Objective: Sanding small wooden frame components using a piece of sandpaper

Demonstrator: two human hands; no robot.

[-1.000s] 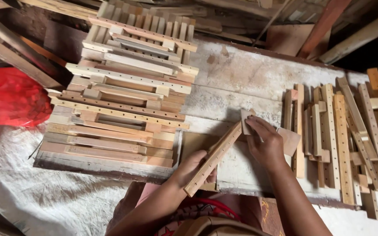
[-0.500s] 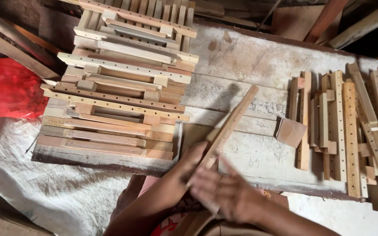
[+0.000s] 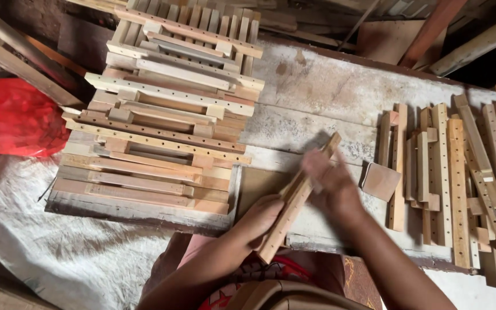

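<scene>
Now, item one: wooden strip (image 3: 297,198), long, pale, drilled with a row of small holes. It lies slanted across the front of the workbench (image 3: 328,86), its far end pointing up and to the right. A second ago it sat lower and flatter by the bench edge; half a second ago it had swung up steeply; it has now settled a little lower again.

Item two: my left hand (image 3: 259,221), closed around the near end of the strip, thumb on top. It has kept that grip throughout.

Item three: my right hand (image 3: 328,183), blurred with motion, lying over the upper half of the strip. Whether it grips or only rubs along the wood I cannot tell. A second ago it was at the small square wooden piece (image 3: 381,181); half a second ago it had pulled back towards my body; it has come forward onto the strip. My judgement: both hands are working the same strip, the square piece left aside.

Item four: tall stack of wooden frames (image 3: 167,126), left of the strip, unchanged.

Item five: loose drilled slats (image 3: 460,172), spread on the right, well apart from my hands, unchanged.

Item six: red plastic bag (image 3: 12,117), far left, off the bench.
</scene>
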